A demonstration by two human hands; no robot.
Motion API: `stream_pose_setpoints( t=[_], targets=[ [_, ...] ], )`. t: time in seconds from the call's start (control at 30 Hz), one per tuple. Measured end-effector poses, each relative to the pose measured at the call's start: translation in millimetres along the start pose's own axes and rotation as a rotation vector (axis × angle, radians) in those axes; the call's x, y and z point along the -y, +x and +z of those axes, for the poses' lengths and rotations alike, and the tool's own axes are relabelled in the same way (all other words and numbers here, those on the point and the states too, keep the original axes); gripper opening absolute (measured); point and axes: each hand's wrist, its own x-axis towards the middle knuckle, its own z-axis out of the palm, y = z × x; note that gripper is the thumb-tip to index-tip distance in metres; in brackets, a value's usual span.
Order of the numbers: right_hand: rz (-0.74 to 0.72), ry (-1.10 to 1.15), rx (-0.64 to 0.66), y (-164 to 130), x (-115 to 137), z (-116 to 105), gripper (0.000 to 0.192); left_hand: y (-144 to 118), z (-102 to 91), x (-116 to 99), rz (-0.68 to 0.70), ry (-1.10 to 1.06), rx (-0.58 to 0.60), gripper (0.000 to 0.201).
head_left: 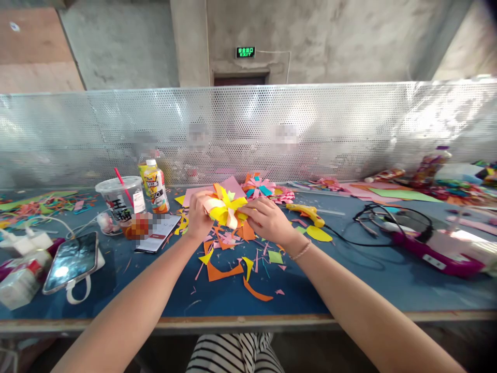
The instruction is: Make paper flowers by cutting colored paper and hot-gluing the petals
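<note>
A yellow and pale-pink paper flower [226,207] is held up over the middle of the blue table. My left hand [200,215] grips its left side, fingers closed around the edge. On the other side, the fingers of my right hand [268,220] pinch a yellow petal. Just behind lie finished-looking paper flowers [259,186] in pink and teal. Under my hands are paper scraps [223,270] in orange, yellow and pink. A yellow glue gun [308,213] rests to the right of my right hand, beside a yellow paper piece [319,233].
On the left stand a plastic cup [116,199] with a straw and a drink bottle [155,186], near two phones [73,261]. A purple power strip [435,256] with black cables lies on the right. A perforated metal screen [330,140] borders the table's back.
</note>
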Motion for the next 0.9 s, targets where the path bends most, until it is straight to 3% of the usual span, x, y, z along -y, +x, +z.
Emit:
stream_pose_setpoints(
  t=[0.6, 0.9],
  targets=[
    [0.001, 0.006, 0.041, 0.1, -1.1, -2.3, 0.027, -1.6, 0.4, -2.7, -0.024, -0.017, 0.029, 0.028],
    [0.14, 0.061, -0.12, -1.1, -2.0, 1.5, 0.041, -0.2, 2.2, -3.2, -0.041, -0.009, -0.005, 0.025]
  ],
)
